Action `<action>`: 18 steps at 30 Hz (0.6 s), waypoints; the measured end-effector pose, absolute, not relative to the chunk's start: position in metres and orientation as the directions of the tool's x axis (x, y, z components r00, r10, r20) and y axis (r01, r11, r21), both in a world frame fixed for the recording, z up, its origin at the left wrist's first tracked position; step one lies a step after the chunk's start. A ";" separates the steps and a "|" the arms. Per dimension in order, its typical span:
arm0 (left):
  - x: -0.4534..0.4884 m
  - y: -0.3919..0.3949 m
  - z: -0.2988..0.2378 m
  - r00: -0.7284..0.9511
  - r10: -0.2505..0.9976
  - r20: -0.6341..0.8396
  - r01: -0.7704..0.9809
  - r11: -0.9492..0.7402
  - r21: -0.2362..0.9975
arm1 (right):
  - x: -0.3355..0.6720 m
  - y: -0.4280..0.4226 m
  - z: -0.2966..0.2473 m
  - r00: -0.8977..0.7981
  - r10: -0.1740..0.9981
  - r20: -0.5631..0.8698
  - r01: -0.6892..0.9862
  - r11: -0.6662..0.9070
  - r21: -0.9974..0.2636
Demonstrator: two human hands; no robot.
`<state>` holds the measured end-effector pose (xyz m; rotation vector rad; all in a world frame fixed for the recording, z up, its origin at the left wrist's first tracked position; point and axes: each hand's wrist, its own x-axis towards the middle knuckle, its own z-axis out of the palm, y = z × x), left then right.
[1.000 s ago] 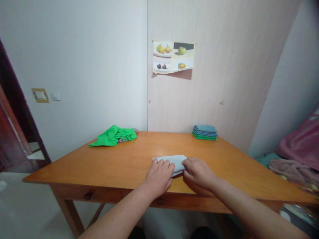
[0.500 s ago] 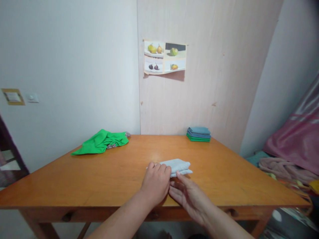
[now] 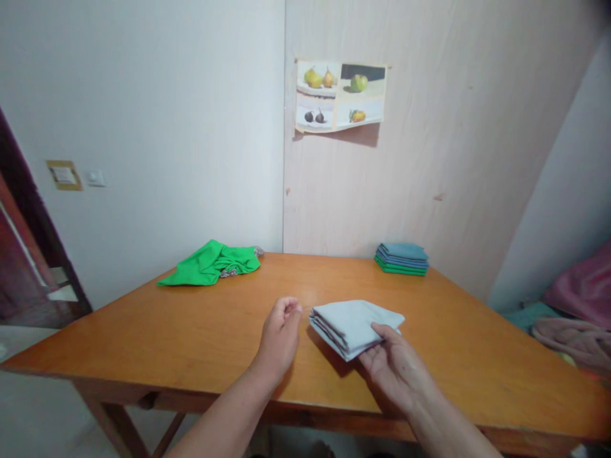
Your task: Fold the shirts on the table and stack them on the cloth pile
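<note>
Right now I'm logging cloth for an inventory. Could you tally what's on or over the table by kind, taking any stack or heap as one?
Folded pale blue cloth, held in the right hand: 1
Stack of folded cloths, blue above green: 1
Crumpled green heap: 1
Total: 3

right hand (image 3: 394, 369) holding folded cloth (image 3: 356, 323) over table (image 3: 205, 346)

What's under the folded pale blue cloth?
The right hand has fingers beneath the cloth, thumb on top; below is the orange-brown wooden table. Its surface directly underneath is covered.
</note>
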<state>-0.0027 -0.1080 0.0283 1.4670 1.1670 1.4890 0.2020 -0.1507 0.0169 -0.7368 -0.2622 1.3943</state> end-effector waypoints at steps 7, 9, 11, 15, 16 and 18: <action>0.025 -0.097 0.016 0.270 0.963 -0.025 -0.323 0.115 0.939 | 0.209 -0.150 0.022 0.173 0.957 -0.231 -0.796 -0.002 -0.606; 0.032 -0.094 0.016 0.304 0.952 -0.023 -0.355 0.135 0.925 | 0.211 -0.151 0.020 0.173 0.959 -0.225 -0.790 -0.001 -0.613; 0.037 -0.090 0.017 0.302 0.953 -0.019 -0.376 0.138 0.916 | 0.214 -0.152 0.018 0.177 0.958 -0.225 -0.781 -0.002 -0.625; 0.046 -0.080 0.018 0.289 0.956 -0.052 -0.388 0.167 0.907 | 0.221 -0.151 0.015 0.183 0.949 -0.256 -0.755 -0.031 -0.655; 0.048 -0.077 0.019 0.295 0.954 -0.058 -0.383 0.174 0.907 | 0.223 -0.150 0.015 0.184 0.948 -0.259 -0.754 -0.033 -0.656; 0.053 -0.068 0.021 0.322 0.945 -0.053 -0.370 0.177 0.912 | 0.230 -0.146 0.018 0.207 0.946 -0.249 -0.756 -0.007 -0.655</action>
